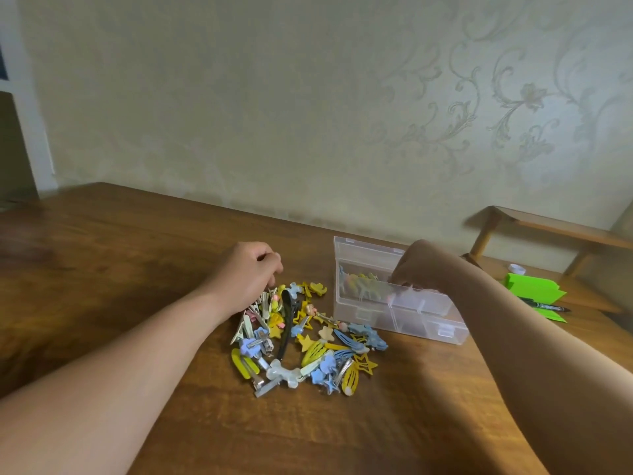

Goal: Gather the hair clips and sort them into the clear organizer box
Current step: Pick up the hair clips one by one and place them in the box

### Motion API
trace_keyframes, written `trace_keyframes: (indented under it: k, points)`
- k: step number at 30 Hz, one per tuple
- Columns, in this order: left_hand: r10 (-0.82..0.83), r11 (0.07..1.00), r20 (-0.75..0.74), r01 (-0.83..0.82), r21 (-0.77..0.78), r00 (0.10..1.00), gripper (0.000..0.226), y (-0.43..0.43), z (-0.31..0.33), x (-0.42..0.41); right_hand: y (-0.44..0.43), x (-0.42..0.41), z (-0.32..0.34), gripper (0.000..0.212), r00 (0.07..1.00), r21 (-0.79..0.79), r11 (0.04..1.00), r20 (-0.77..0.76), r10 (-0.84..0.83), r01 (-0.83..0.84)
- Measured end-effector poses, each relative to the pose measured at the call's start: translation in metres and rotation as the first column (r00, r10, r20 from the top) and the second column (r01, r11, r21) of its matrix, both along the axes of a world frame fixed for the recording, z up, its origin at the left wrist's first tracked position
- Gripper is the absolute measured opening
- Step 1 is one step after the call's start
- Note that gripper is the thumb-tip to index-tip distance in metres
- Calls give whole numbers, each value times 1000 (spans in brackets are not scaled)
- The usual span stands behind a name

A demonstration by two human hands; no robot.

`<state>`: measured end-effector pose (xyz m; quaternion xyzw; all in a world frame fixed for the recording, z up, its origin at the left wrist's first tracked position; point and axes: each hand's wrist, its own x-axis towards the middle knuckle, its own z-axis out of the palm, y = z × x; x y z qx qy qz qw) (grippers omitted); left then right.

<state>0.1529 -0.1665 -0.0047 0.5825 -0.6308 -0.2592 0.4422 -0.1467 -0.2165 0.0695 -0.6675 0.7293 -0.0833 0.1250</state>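
A pile of hair clips (pixel 308 341), yellow, blue, silver and one long black, lies on the wooden table (pixel 120 269). My left hand (pixel 246 275) is at the pile's far-left edge, its fingers curled down over some silver clips. To the right of the pile stands the clear organizer box (pixel 428 323) with its lid (pixel 366 252) open. Several yellow and pale clips (pixel 359 284) lie in its back compartment. My right hand (pixel 421 269) reaches into the box from the right with its fingers pointing down. The fingertips are blurred, and a pink clip (pixel 390 298) lies near them.
Behind the box, a small wooden shelf (pixel 548 228) stands against the wall. Green paper (pixel 531 286), a black marker (pixel 544 306) and a white cap (pixel 516 269) lie at the right. The patterned wall runs close along the table's far edge.
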Motion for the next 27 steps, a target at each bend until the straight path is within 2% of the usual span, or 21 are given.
trace_keyframes:
  k: [4,7,9,12,15,18,21,23,27]
  points:
    - [-5,1000,-4,5,4,1000,32,-2,-1,1,-3,3,-2,29,998,43,999,-70,2,1]
    - [-3,1000,-10,3,0,1000,32,-2,-1,1,-4,0,-7,31,997,15,1000,-82,2,-1]
    - [3,1000,-41,-3,0,999,35,-4,-1,2,-1,1,-9,27,1000,-71,998,-30,-5,3]
    - [7,1000,-137,-6,7,991,45,-6,-2,4,16,19,-6,14,999,-300,953,-44,22,-35]
    - [21,1000,-216,-17,20,976,55,-8,-3,5,38,56,-4,7,986,-449,880,-15,169,-157]
    - [44,999,-290,-35,38,956,60,-10,-2,5,64,99,-10,12,906,-431,818,2,422,-380]
    - [77,997,-320,-64,51,944,60,-13,-1,4,89,131,-15,21,804,-342,753,-17,594,-563]
    - [71,997,-343,-55,55,937,60,-14,-2,5,100,142,-19,24,774,-290,734,-41,632,-614]
    - [66,997,-362,-48,58,930,57,-20,-6,8,105,151,-30,20,769,-261,724,-182,613,-638]
